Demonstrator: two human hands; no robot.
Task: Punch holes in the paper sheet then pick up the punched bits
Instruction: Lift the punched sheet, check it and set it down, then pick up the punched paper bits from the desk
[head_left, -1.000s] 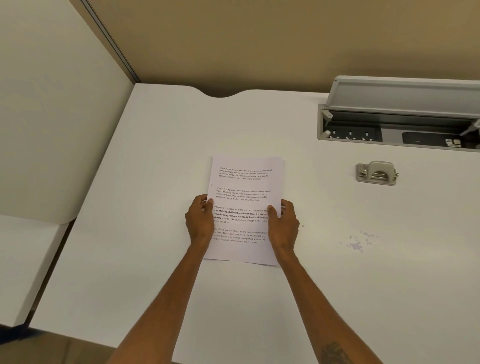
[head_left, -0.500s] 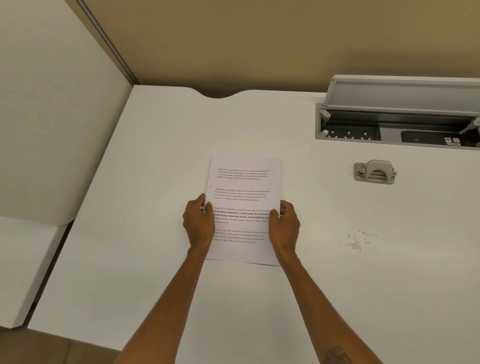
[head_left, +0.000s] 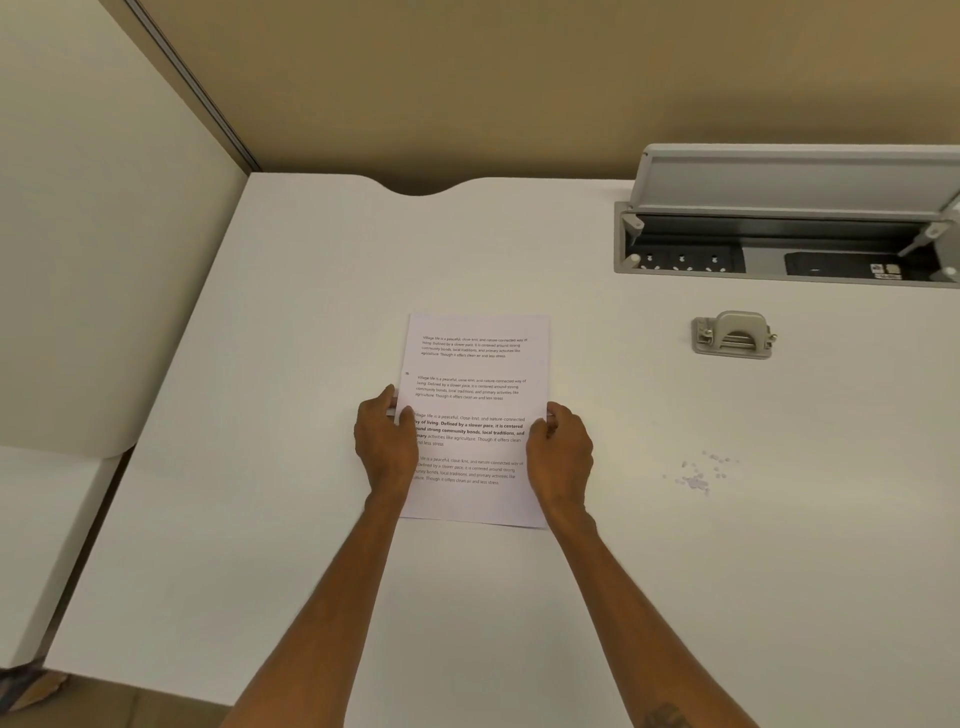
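A printed paper sheet (head_left: 480, 364) lies flat in the middle of the white desk (head_left: 291, 364). My left hand (head_left: 384, 447) grips its left edge and my right hand (head_left: 563, 457) grips its right edge, both at mid-height. A small hole shows near the sheet's left margin. A grey metal hole punch (head_left: 733, 335) stands to the right of the sheet, apart from both hands. A scatter of several small punched bits (head_left: 698, 475) lies on the desk to the right of my right hand.
An open grey cable box (head_left: 779, 234) with sockets is set into the desk at the back right. A beige partition wall stands behind, and a white panel (head_left: 93, 260) rises on the left. The desk's front edge runs lower left.
The hands and the sheet have barely shifted; the fingers have curled a little tighter on the sheet's side edges.
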